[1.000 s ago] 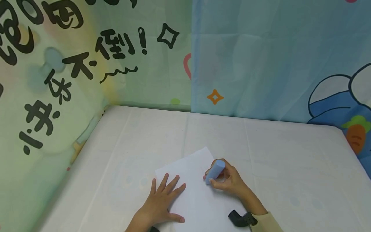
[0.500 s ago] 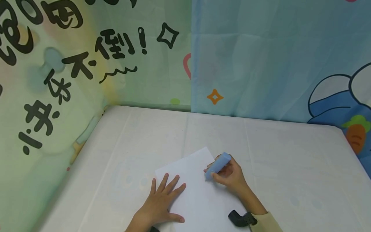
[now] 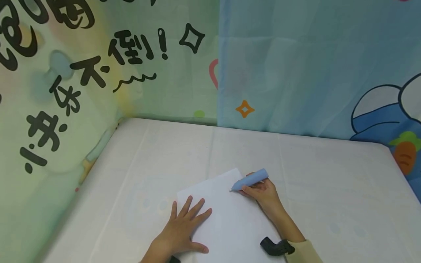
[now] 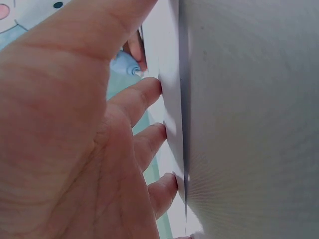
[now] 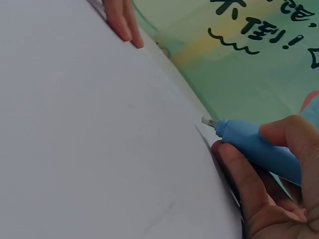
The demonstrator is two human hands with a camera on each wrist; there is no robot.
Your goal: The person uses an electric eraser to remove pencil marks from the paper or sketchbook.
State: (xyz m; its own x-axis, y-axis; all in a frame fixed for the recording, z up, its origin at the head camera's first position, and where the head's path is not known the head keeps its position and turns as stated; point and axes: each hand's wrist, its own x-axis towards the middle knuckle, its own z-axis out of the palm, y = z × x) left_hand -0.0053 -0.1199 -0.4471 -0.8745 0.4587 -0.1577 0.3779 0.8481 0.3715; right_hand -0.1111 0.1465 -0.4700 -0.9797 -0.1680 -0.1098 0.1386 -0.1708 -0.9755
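Right hand [image 3: 270, 197] grasping a blue pen-like tool [image 3: 250, 180]; left hand [image 3: 181, 230], outspread, touching the white paper [image 3: 230, 226] extending between the hands.

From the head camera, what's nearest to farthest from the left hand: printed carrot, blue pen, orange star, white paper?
1. White paper: beneath the left hand.
2. Blue pen: in the right hand.
3. Orange star: on the backdrop.
4. Printed carrot: far right.

Head view: illumination is even and diffuse; a soft shadow borders the left hand [image 3: 181, 230]. Left wrist view: a dark shadow follows the paper [image 4: 172, 74]; fine banding marks the grey surface [image 4: 254, 124]. Right wrist view: paper renders dull grey.
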